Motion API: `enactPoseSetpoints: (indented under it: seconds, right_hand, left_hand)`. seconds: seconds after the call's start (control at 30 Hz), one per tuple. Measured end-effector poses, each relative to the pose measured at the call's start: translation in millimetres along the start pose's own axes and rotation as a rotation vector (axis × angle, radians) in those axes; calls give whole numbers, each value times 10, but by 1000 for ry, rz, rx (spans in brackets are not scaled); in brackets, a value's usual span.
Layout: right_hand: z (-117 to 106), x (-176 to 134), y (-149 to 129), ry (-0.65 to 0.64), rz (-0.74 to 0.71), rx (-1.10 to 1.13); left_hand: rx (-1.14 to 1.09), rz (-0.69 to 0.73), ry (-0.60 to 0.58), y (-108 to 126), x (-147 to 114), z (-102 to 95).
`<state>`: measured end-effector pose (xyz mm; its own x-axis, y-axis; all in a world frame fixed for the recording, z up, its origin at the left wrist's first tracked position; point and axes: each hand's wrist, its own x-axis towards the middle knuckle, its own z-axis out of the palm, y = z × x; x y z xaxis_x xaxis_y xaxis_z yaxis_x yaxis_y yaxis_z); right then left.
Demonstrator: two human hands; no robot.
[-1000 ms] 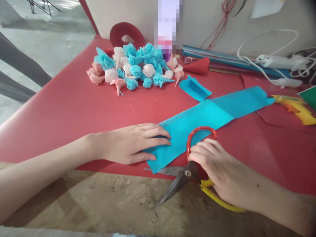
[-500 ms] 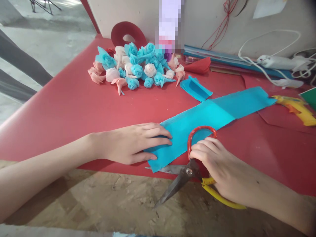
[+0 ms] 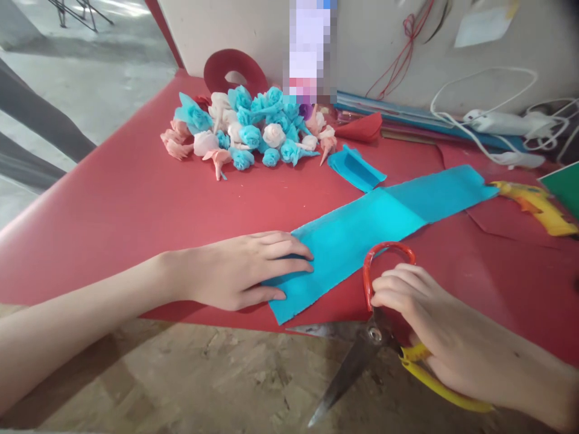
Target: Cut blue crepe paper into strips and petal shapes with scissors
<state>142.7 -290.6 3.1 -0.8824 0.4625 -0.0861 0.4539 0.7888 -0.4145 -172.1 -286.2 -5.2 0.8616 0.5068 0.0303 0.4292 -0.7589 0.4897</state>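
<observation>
Fingers of L hand (image 3: pixel 242 271) slightly apart, flat on nr end of blue strip (image 3: pixel 357 232), which runs diag. across red table (image 3: pixel 117 217). Scissors (image 3: pixel 374 334), blades apart, just off strip's nr corner; R hand (image 3: pixel 429 322) has fingers clamped on them. Glue gun (image 3: pixel 540 208) at strip's far end.

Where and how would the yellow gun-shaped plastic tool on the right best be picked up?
Probably by its handle, coming from the right: the yellow gun-shaped plastic tool lies with that handle angled right and toward the camera, while its narrow tip points left, beside the end of the long blue paper strip.
</observation>
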Motion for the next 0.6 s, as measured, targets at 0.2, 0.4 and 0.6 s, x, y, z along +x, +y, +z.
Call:
enactPoseSetpoints:
  seconds: [0.2, 0.4, 0.6]
  right_hand:
    - [-3, -23, -24, 108, 20, -62]
    - [-54, -103, 28, 264, 78, -77]
    - [-52, -106, 141, 473, 220, -139]
  left_hand:
    - [40, 26, 102, 27, 8, -5]
    - [211, -107, 300, -13, -28, -67]
    - [321, -122, 172, 2, -2, -78]
